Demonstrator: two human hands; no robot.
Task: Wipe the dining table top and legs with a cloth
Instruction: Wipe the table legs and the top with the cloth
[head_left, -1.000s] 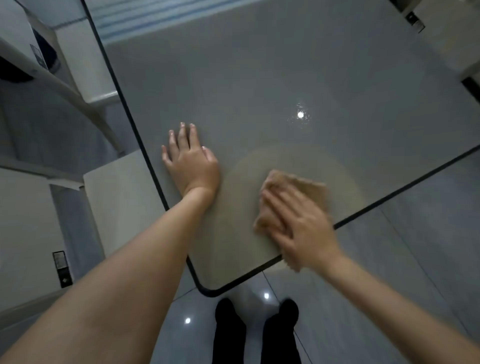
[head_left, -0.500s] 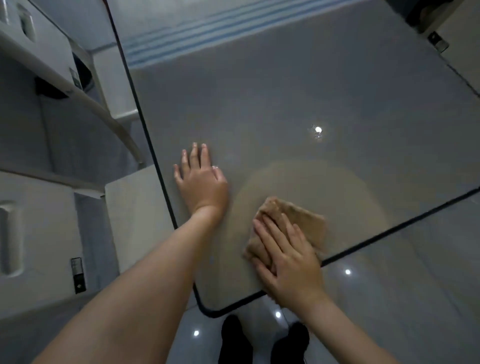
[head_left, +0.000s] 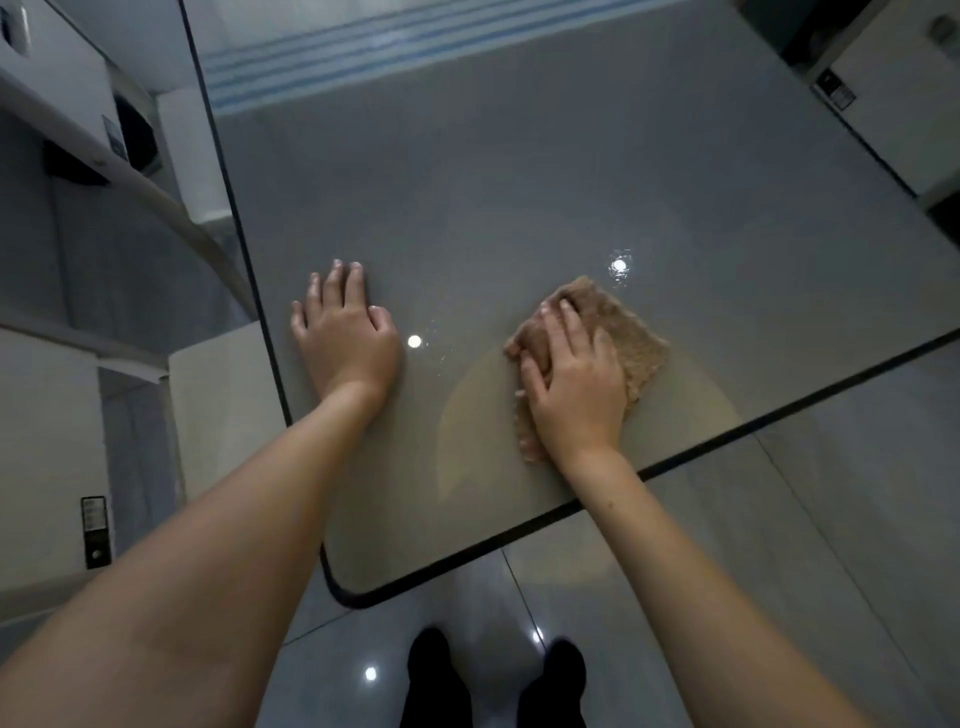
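The dining table (head_left: 519, 171) has a glossy grey top with a thin black edge, and its rounded near corner points at my feet. A tan cloth (head_left: 631, 338) lies flat on the top near the right-hand edge. My right hand (head_left: 576, 384) presses down on the cloth, fingers spread over its left part. My left hand (head_left: 345, 332) rests palm-down on the bare top close to the left edge, holding nothing. The table legs are hidden under the top.
A white chair seat (head_left: 223, 410) sits just left of the table's edge. White furniture (head_left: 47, 467) stands along the left side and another white unit (head_left: 904, 98) at the far right. Glossy floor tiles (head_left: 831, 519) lie below, with my dark shoes (head_left: 493, 675) by the corner.
My right hand has pushed the cloth away from the near corner, farther onto the top and to the right. My left hand has stayed flat in about the same place.
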